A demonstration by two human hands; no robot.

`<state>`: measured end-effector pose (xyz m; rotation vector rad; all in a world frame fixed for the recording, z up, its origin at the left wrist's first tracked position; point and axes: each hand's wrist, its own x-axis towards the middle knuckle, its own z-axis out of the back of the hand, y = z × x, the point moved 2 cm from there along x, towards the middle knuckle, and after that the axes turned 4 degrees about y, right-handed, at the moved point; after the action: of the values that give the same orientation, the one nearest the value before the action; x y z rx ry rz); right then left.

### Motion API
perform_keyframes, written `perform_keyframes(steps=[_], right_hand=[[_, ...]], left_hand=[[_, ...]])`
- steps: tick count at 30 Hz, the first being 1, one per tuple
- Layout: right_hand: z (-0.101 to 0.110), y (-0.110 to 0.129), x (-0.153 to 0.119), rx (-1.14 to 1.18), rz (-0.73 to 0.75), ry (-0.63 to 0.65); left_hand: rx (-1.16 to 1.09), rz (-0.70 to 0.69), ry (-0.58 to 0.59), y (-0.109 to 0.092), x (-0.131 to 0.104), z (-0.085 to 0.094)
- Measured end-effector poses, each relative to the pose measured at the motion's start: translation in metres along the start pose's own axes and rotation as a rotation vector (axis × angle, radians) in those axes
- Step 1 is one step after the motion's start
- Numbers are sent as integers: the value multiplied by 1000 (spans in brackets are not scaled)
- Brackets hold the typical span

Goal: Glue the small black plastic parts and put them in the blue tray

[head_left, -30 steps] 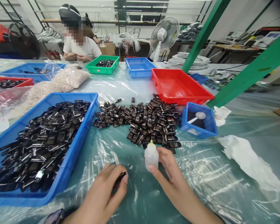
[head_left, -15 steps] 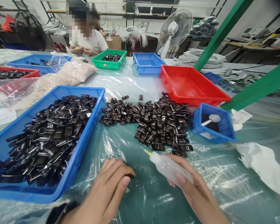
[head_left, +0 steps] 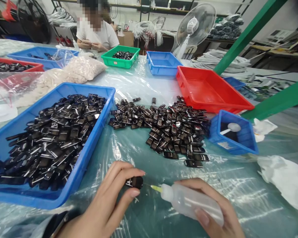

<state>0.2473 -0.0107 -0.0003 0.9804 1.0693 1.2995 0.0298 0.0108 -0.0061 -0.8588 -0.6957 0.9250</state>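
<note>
Between the thumb and fingers of my left hand is a small black plastic piece, its rounded end facing right. My right hand is closed around a translucent squeeze bottle that lies almost level. Its yellow-green needle tip points left, and the thin needle ends close to the black piece; whether they touch I cannot tell. Beyond both hands lies a loose pile of similar black pieces on the plastic-covered table.
A blue tray heaped with black pieces stands at the left. A small blue bin with a white spoon and a red tray stand at the right. Crumpled white tissue lies nearby. A person sits across the table.
My left fingers have turned the black piece so more of it shows. The bottle has come down to a more level pose, its needle now close to the piece. The view has shifted slightly.
</note>
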Motion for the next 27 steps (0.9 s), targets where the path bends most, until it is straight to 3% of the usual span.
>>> perform_keyframes(steps=[10,15,27], right_hand=[[1,-1,-1,-103,27,30],[3,1,1,-58,36,22],[0,1,1,-127,142,47]], left_hand=[[76,-58,79,2,-3,5],[45,-8,26,2,-5,3],[102,-122,113,0,-4,3]])
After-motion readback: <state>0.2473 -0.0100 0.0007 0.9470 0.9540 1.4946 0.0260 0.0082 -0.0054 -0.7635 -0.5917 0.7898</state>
